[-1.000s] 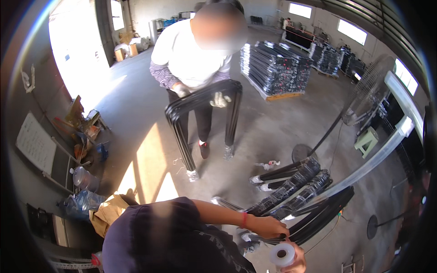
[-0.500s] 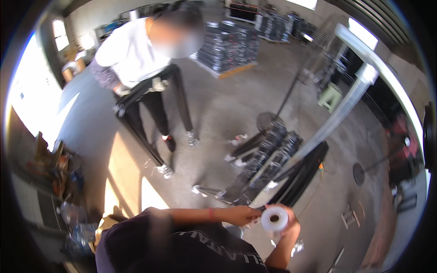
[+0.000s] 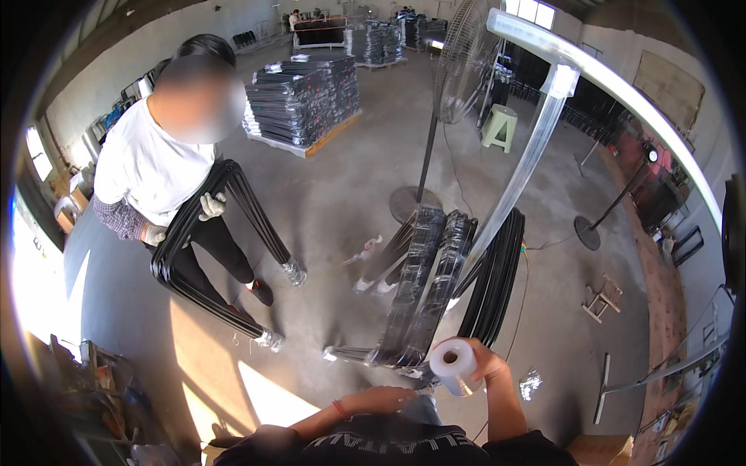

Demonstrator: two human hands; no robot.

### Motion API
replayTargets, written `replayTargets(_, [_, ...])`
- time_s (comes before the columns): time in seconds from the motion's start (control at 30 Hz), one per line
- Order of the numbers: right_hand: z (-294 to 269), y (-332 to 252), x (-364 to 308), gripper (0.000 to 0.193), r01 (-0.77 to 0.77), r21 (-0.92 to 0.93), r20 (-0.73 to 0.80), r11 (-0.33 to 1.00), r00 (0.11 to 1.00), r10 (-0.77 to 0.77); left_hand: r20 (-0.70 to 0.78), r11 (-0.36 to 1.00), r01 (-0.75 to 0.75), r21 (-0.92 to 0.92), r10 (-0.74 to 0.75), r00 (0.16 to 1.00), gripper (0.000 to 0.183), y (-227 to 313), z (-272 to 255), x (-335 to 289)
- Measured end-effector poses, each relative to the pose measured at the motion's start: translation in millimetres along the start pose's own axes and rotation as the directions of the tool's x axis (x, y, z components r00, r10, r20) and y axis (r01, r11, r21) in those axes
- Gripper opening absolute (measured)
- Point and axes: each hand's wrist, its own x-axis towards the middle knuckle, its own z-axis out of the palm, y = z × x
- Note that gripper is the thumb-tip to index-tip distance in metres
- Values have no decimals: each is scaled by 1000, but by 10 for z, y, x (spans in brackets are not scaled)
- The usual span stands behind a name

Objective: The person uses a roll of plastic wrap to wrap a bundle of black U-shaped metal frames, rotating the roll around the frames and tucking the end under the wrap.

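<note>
My right hand [image 3: 485,359] is closed around a white roll of clear stretch film [image 3: 453,368], its hollow core facing up. Low in the view, close to my body, is my left hand [image 3: 391,398], apart from the roll; its fingers do not show clearly. Just beyond the roll, long black frame bundles [image 3: 416,283] wrapped in clear film lean beside a metal stand. To their right, unwrapped black bent tubes [image 3: 497,279] hang in a curved stack. At the left, a person in white gloves [image 3: 211,206] holds a bundle of black U-shaped tubes [image 3: 183,225] with film-wrapped ends.
The stand's pale metal post [image 3: 536,147] rises at the right of the bundles. Beyond it are a pedestal fan [image 3: 454,74] and a green stool [image 3: 499,128]. Wrapped stacks on a pallet [image 3: 315,146] stand at the back. A small wooden stool [image 3: 603,298] sits right.
My view has swung, with the scene shifting leftward. My hands have drawn apart: the left moved away from the roll, while the right still holds it. The other person still carries the tubes.
</note>
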Motion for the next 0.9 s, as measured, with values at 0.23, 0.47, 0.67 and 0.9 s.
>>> replayTargets(0.23, [119,-293,256,94,-6,-131,78,991,997,17,-175,996,75,-50,-82,981,30,194,-493,-79])
replayTargets(0.47, [198,-382,302,98,69,40,0,997,998,-69,-410,970,-34,-239,-69,910,69,388,-865,-204])
replayTargets(0.67, [272,-251,240,97,121,177,-32,977,993,-117,-387,944,-179,-277,61,920,73,506,-990,-109])
replayTargets(0.9, [279,-215,169,97,131,183,56,974,988,-143,-254,958,-157,-240,94,963,40,675,-1050,-42])
